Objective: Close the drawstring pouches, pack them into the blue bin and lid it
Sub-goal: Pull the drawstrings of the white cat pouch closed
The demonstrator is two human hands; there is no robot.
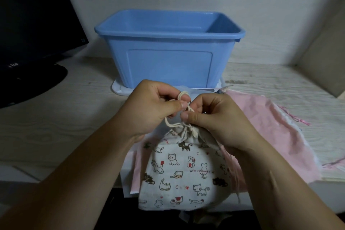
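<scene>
Cat-print pouch (179, 173), nearest the viewer, lies in front of the blue bin (168, 61) at the table's (74, 136) near edge, its neck gathered tight. Left hand (149, 110) and right hand (218, 115), both in front of the bin, each pinch the cream drawstring (183, 97) between thumb and curled fingers just above the neck. The bin stands open-topped on a white lid (119, 89). Pink pouches (261, 117) lie flat to the bin's front right, and a dark monitor (28, 24) stands to its left.
</scene>
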